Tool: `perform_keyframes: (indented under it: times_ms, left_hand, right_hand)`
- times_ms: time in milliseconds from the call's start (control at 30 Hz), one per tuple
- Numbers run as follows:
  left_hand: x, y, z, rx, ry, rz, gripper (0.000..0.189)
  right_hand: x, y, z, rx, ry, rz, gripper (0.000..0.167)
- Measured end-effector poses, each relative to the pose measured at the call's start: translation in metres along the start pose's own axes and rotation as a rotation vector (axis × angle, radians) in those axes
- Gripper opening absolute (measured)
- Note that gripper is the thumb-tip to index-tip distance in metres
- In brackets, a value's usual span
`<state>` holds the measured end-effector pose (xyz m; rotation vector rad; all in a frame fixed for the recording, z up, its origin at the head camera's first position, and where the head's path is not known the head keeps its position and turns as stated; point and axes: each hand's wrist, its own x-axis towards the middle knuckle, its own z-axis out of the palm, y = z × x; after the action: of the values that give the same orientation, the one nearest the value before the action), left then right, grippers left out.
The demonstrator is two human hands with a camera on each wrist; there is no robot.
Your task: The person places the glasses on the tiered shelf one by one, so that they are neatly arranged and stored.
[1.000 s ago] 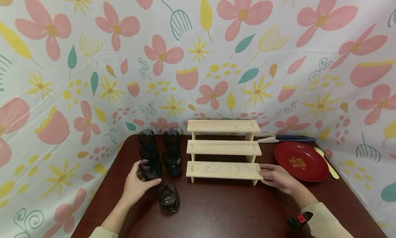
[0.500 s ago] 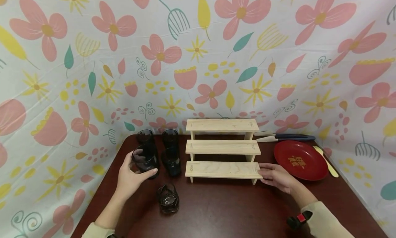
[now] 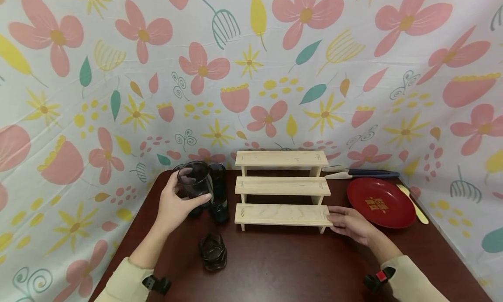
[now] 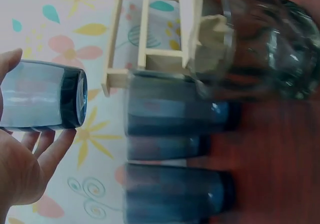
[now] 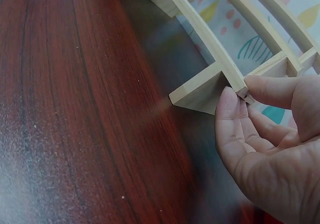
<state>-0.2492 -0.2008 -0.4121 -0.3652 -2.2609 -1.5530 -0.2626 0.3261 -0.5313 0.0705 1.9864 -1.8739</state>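
Note:
My left hand (image 3: pixel 171 212) grips a dark, clear glass tumbler (image 3: pixel 196 185), fingers on one side and thumb on the other. In the left wrist view this tumbler (image 4: pixel 42 96) is up off the table, its thick base showing. Behind and below it stand several matching tumblers (image 3: pixel 219 211), partly hidden in the head view. A dark glass with a wavy, folded body (image 3: pixel 213 253) stands nearer the front. My right hand (image 3: pixel 352 227) pinches the right end of the lowest board of a three-step wooden rack (image 3: pixel 283 214), thumb on top and fingers beneath in the right wrist view.
Right of the rack lies a red plate (image 3: pixel 380 204) with gold characters. A pale yellow flat-handled utensil (image 3: pixel 415 206) lies along its right edge. Tongs with dark blue handles (image 3: pixel 373 175) lie behind the plate. A flower-patterned cloth (image 3: pixel 251 75) closes off the table's back and sides.
My left hand has raised the tumbler out of the left row, first slightly leftward, then higher and to the right. The right hand keeps its place on the rack.

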Motion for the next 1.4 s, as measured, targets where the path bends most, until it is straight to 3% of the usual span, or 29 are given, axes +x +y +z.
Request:
perform_keyframes:
  times_ms: [233, 533, 767, 1033, 1233, 1400]
  left_hand:
    - [0.024, 0.013, 0.02, 0.0, -0.024, 0.043, 0.08]
    - [0.052, 0.029, 0.061, -0.02, -0.075, 0.074, 0.08]
    - [0.074, 0.045, 0.101, -0.042, -0.14, 0.08, 0.084]
    - [0.094, 0.063, 0.155, -0.081, -0.192, 0.044, 0.084]
    - [0.105, 0.071, 0.194, -0.076, -0.202, -0.044, 0.092]
    - [0.113, 0.074, 0.221, -0.089, -0.2, -0.04, 0.09]
  right_hand:
    - [0.0, -0.001, 0.001, -0.005, -0.003, -0.007, 0.074]
    - [0.0, -0.001, 0.001, 0.0, -0.01, -0.002, 0.073]
    - [-0.001, -0.001, 0.002, 0.002, -0.011, -0.007, 0.074]
    - [-0.002, -0.002, 0.002, 0.009, -0.003, -0.01, 0.075]
    - [-0.002, -0.002, 0.003, 0.008, 0.007, -0.009, 0.076]
    - [-0.002, -0.003, 0.003, 0.012, 0.003, -0.012, 0.075]
